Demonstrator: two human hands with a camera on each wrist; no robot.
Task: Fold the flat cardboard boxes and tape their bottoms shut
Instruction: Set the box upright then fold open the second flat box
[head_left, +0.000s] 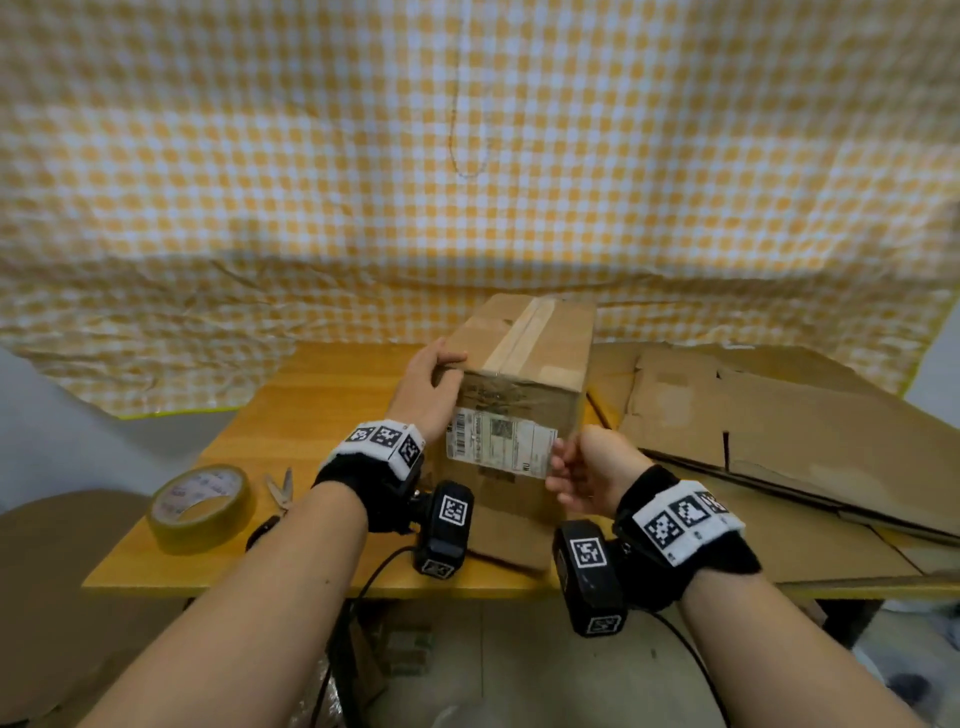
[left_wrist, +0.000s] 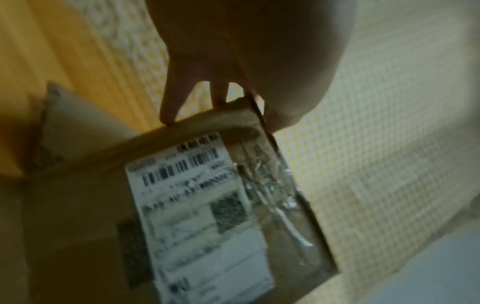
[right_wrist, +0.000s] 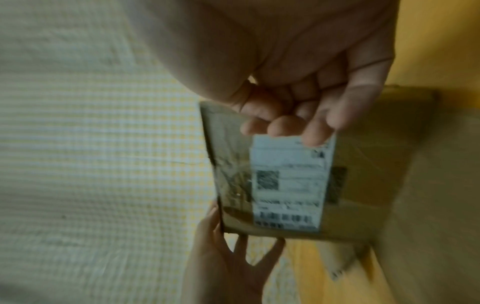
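A folded brown cardboard box (head_left: 524, 387) stands on the wooden table (head_left: 317, 410), a strip of tape (head_left: 522, 332) running along its top seam. A white shipping label (head_left: 501, 447) covers its near face. My left hand (head_left: 434, 374) grips the box's upper left corner, thumb on top and fingers down the side. My right hand (head_left: 569, 462) holds the near right edge, with curled fingers on the label's end. The left wrist view shows the left hand (left_wrist: 221, 102) on the box (left_wrist: 78, 226). In the right wrist view the right hand's fingers (right_wrist: 280, 123) lie on the label (right_wrist: 288, 185).
A roll of yellowish tape (head_left: 200, 506) lies at the table's front left, with scissors (head_left: 280, 491) beside it. Several flat cardboard boxes (head_left: 779, 441) are piled on the right. A yellow checked cloth (head_left: 467, 182) hangs behind the table.
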